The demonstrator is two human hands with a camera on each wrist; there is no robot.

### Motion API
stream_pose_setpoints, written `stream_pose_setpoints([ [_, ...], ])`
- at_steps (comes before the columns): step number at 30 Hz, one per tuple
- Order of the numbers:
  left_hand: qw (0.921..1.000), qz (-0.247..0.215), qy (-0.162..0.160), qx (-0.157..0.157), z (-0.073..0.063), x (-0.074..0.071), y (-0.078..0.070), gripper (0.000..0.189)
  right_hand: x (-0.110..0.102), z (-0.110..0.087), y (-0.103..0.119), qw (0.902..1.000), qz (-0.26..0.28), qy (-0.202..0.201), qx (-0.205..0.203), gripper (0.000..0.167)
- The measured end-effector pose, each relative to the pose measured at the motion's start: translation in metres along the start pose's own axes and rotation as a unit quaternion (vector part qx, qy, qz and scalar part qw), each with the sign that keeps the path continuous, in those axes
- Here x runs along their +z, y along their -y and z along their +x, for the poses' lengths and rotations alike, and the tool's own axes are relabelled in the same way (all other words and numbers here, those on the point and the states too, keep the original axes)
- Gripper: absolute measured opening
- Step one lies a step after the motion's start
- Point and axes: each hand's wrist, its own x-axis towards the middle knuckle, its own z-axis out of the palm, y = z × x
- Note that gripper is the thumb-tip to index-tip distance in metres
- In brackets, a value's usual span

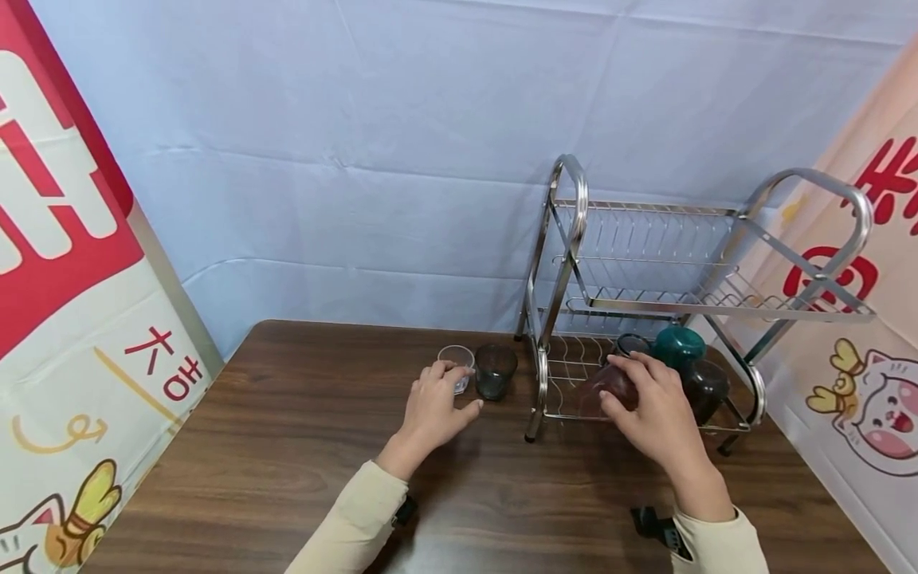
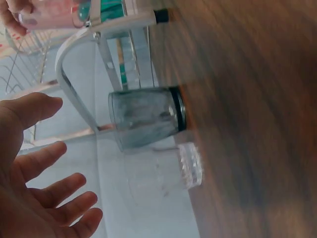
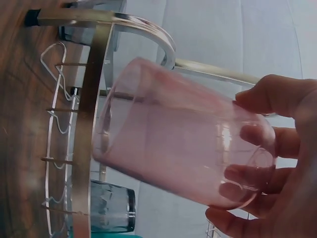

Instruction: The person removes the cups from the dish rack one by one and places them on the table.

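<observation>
My right hand (image 1: 660, 406) grips a pink see-through glass (image 3: 178, 134) near its base, thumb on one side and fingers on the other. The glass is upside down and tilted, its mouth toward the lower shelf of a metal dish rack (image 1: 645, 306). Left of the rack, my left hand (image 1: 433, 402) hovers with fingers spread and holds nothing. Just beyond it stand a clear glass (image 2: 153, 173) and a dark grey glass (image 2: 143, 116), upright side by side on the table. In the head view the left fingers overlap the clear glass.
On the rack's lower shelf sit a teal glass (image 1: 677, 345), a dark brown glass (image 1: 706, 387) and a blue-grey glass (image 1: 631, 344). The upper shelf overhangs them. Behind the wooden table (image 1: 287, 446) hangs a pale blue cloth (image 1: 323, 199), with printed banners at both sides.
</observation>
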Motion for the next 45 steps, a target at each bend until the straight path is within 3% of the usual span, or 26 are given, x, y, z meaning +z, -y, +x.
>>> stream_pose_setpoints([
  [7, 0.9995, -0.026, 0.002, 0.015, -0.005, 0.006, -0.009, 0.044, 0.004, -0.006, 0.004, 0.9988, 0.041, -0.024, 0.012, 0.047],
  [12, 0.9949, -0.1, 0.005, 0.013, -0.009, 0.008, -0.012, 0.044, 0.006, -0.01, 0.005, 0.9976, 0.054, -0.04, 0.014, 0.046],
  [20, 0.9725, -0.232, 0.021, 0.002, -0.015, 0.016, -0.017, 0.044, 0.008, -0.017, 0.005, 0.9954, 0.073, -0.061, 0.01, 0.046],
  [26, 0.9542, -0.293, 0.048, -0.033, -0.016, 0.023, -0.023, 0.052, 0.01, -0.021, 0.005, 0.9934, 0.102, -0.046, 0.022, 0.045],
  [30, 0.9425, -0.327, 0.05, -0.045, -0.018, 0.026, -0.023, 0.056, 0.013, -0.022, 0.006, 0.99, 0.134, -0.029, 0.033, 0.043],
  [35, 0.9177, -0.391, 0.044, -0.054, -0.022, 0.028, -0.023, 0.058, 0.019, -0.023, 0.009, 0.98, 0.192, -0.01, 0.05, 0.04],
  [42, 0.8708, -0.488, 0.041, -0.041, -0.024, 0.031, -0.027, 0.059, 0.029, -0.023, 0.011, 0.963, 0.263, -0.012, 0.058, 0.036],
  [45, 0.8496, -0.524, 0.044, -0.033, -0.024, 0.021, -0.037, 0.058, 0.034, -0.023, 0.011, 0.9564, 0.285, -0.018, 0.062, 0.035],
])
